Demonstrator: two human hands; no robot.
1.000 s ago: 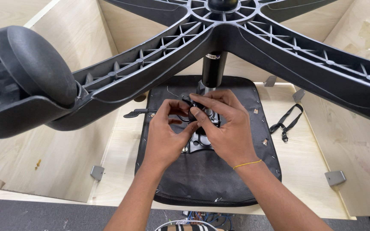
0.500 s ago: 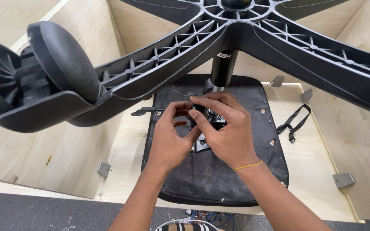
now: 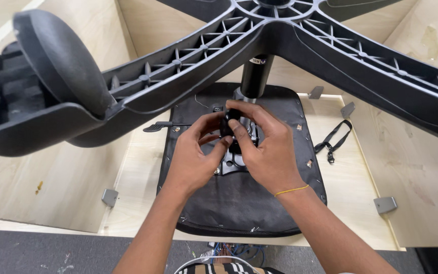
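Since the earlier frame, both hands are shifted slightly up the seat [image 3: 239, 203]. A knob [image 3: 227, 127], on the mechanism's [image 3: 231, 163] upright axis, is pinched by left hand [image 3: 192, 161] and right hand [image 3: 264, 152].

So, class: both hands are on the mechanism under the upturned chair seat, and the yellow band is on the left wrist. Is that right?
Not quite. The head view shows the yellow band on the right wrist. Both the left hand and right hand do rest on the mechanism of the upturned seat.
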